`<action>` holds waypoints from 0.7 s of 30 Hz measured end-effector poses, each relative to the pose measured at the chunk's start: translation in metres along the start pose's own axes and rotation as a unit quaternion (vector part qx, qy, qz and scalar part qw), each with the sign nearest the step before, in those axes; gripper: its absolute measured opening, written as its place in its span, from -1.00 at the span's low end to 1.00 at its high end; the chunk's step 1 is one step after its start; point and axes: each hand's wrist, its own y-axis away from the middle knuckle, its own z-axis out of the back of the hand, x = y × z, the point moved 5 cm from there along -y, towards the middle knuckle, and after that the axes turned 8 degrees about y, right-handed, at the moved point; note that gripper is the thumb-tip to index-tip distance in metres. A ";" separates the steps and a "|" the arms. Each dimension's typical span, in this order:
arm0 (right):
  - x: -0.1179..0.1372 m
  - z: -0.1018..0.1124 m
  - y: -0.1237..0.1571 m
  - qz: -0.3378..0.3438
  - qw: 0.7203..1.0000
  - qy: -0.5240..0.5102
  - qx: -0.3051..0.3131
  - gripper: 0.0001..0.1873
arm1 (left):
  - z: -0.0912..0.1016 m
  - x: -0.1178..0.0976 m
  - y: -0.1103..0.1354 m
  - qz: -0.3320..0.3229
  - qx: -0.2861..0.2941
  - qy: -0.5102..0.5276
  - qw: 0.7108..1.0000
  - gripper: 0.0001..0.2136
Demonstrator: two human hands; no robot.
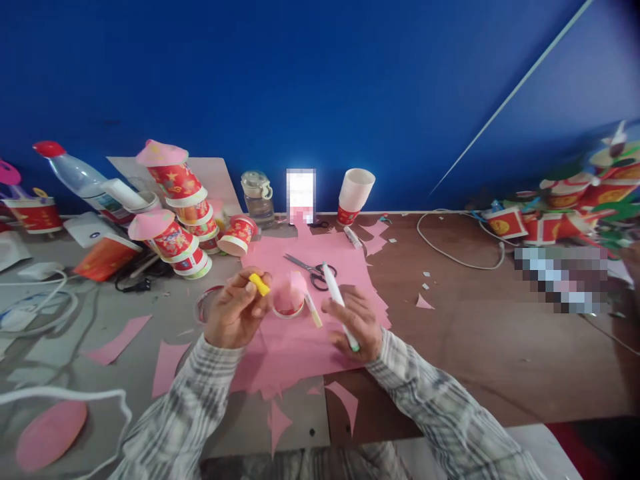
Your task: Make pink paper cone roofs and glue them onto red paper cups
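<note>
My left hand (239, 308) pinches a small yellow cap (259, 285) between thumb and fingers. A white marker (336, 293) with green at its ends is held in my right hand (359, 325), its upper end pointing away from me. Between both hands, a paper cup (289, 308) with a pink paper piece on top rests on pink paper (265, 360). Beside that cup lies a slim pale marker (313, 311) with yellowish parts. Scissors (306, 265) with black handles lie just beyond, their blades toward the left.
Stacked red cups with pink cone tops (175, 181) stand at the left, near a plastic bottle (83, 173) and a glass jug (258, 197). White cups (357, 189) stand at the back. Pink scraps (170, 367) and cables (435, 257) lie about. Cup crafts (570, 193) sit at right.
</note>
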 end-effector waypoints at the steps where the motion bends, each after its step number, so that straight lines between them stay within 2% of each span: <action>1: 0.008 0.001 -0.003 0.018 1.000 -0.007 -0.009 -0.49 | -0.003 0.003 0.002 0.008 0.008 -0.001 1.000 -0.79; 6: 0.034 0.003 -0.007 0.038 0.998 -0.033 -0.035 -0.58 | -0.013 0.014 0.006 0.042 0.027 -0.008 0.999 -0.80; 9: 0.038 0.001 -0.007 0.046 0.997 -0.039 -0.038 -0.64 | -0.015 0.016 0.006 0.050 0.029 0.000 0.998 -0.81; 12: 0.038 -0.002 -0.002 0.054 0.998 -0.036 -0.027 -0.57 | -0.016 0.016 0.006 0.047 0.023 0.007 0.999 -0.79; 14: 0.037 -0.006 0.005 0.054 0.998 -0.028 0.013 -0.56 | -0.017 0.016 0.006 0.044 0.019 0.008 0.999 -0.77; 18: 0.034 -0.017 0.021 -0.010 0.982 -0.028 0.185 -0.69 | -0.021 0.017 0.007 0.054 0.012 0.005 0.998 -0.78; 21: 0.035 -0.017 0.026 -0.065 0.971 -0.039 0.228 -0.67 | -0.022 0.018 0.008 0.062 0.012 -0.007 0.998 -0.79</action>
